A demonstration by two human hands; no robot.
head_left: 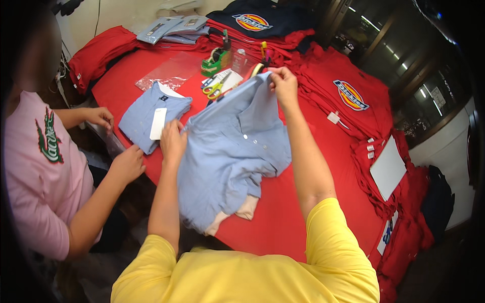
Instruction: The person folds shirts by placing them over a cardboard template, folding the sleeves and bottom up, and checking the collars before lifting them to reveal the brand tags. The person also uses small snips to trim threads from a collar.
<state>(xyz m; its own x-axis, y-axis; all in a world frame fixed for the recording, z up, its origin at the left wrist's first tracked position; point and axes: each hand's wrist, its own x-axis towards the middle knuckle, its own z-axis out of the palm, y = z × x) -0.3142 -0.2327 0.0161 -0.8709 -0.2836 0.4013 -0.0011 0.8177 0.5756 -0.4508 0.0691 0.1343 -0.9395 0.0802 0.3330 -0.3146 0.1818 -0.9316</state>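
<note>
A light blue buttoned shirt (217, 166) is stretched between my two hands over the red-covered table, its lower part hanging loosely toward me with a pale beige piece showing under it. My right hand (284, 87) is raised at the far side and pinches one end of the shirt's edge. At the near left, my left hand (173, 142) closes on the other end of that edge. Beside my left hand lies a folded light blue shirt (143, 117) with a white tag (158, 123) on it. A co-worker's hands (128, 164) are at its left side.
Yellow-green scissors (214, 90), a green tape dispenser (216, 62) and a clear plastic bag (169, 70) lie beyond the shirt. Packaged blue shirts (174, 28) sit at the back. Red garments (348, 86) are piled on the right, with a white board (388, 168) on them.
</note>
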